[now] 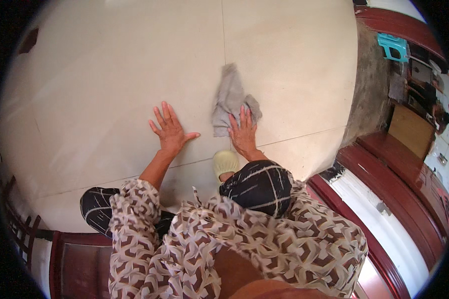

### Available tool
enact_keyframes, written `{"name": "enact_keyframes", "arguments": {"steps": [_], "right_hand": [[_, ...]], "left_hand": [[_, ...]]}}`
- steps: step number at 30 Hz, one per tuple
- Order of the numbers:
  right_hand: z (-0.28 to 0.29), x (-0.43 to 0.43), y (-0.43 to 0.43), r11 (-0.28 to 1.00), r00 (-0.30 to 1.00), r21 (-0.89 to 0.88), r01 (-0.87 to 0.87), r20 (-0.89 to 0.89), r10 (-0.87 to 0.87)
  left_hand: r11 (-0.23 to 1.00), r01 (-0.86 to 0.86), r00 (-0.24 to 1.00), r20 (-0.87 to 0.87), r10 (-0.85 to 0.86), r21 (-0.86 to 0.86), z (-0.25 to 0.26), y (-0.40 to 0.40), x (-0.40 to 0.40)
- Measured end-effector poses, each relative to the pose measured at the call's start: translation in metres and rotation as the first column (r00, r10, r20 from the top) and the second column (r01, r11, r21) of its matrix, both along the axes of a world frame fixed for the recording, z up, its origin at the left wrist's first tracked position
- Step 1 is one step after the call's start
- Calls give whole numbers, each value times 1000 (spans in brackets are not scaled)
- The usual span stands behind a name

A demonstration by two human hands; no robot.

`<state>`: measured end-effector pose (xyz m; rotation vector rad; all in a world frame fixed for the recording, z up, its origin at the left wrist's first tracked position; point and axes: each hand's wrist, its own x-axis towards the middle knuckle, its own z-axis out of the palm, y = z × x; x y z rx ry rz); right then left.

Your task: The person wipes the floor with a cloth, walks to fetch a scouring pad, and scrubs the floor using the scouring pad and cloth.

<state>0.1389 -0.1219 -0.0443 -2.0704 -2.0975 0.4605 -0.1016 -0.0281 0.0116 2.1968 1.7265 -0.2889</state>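
My left hand [170, 132] is spread flat on the pale tiled floor [108, 86], fingers apart, with nothing under it that shows. To its right, my right hand [244, 130] presses on the lower right part of a crumpled grey cloth [228, 93]. The cloth lies on the floor across a tile joint, its narrow end stretching away from me. My right fingers rest on top of it; whether they grip it I cannot tell. Just below the cloth is a pale yellow shoe [225, 163] on my foot.
A dark red door frame [381, 187] and a stained threshold [370, 82] run along the right. Beyond stand a turquoise plastic stool [394, 48] and a brown board [411, 129], with people farther off. A dark wooden panel [86, 265] is at lower left, dark chair-like rails [24, 231] at the left rim.
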Motion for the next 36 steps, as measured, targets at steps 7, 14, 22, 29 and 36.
{"name": "enact_keyframes", "arguments": {"steps": [7, 14, 22, 29, 36], "right_hand": [[-88, 35, 57, 986, 982, -78, -145, -132, 134], [-127, 39, 145, 902, 968, -355, -246, -144, 208], [28, -168, 136, 703, 600, -632, -326, -713, -363], [10, -169, 42, 775, 573, -433, -460, -812, -113], [145, -59, 68, 763, 320, -434, -478, -896, -309]], "left_hand": [[905, 52, 964, -214, -156, -422, -34, 29, 8], [358, -127, 558, 232, 797, -925, -33, 66, -39], [58, -178, -416, 129, 900, -982, -65, 23, -86], [119, -151, -503, 180, 845, -981, -96, -65, -82], [170, 88, -664, 70, 745, -981, 0, -96, -114]]}}
